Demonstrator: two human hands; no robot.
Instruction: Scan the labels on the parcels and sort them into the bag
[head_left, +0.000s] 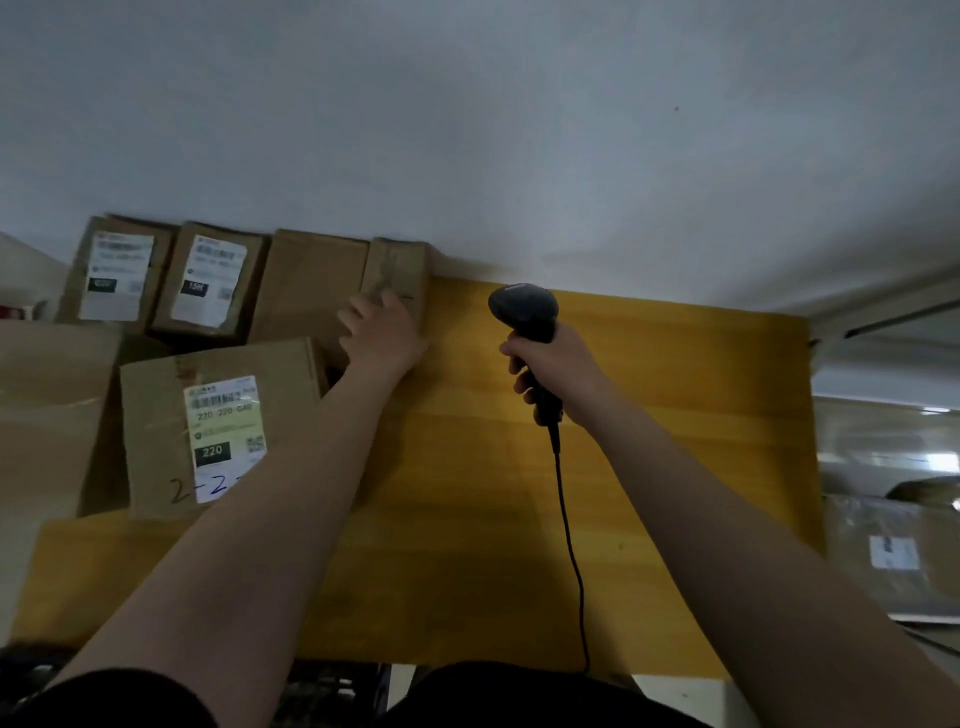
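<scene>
At the far edge of the yellow table (649, 415), against the wall (467, 130), stands the small parcel (397, 265), a narrow cardboard box ending the back row. The left hand (382, 338) lies on its near face, fingers spread and not yet closed round it. The right hand (550, 364) is wrapped round the grip of the scanner (522, 306), whose cable (569, 545) trails back over the table. As stiff cardboard of small size, the parcel should be light and should bear a one-handed hold across its long sides (the tape looks slick, so bare card is likely the better purchase). No label shows on it. A larger box (309, 283) stands hard against its left side, while bare tabletop on its right gives room to draw it out and turn it.
</scene>
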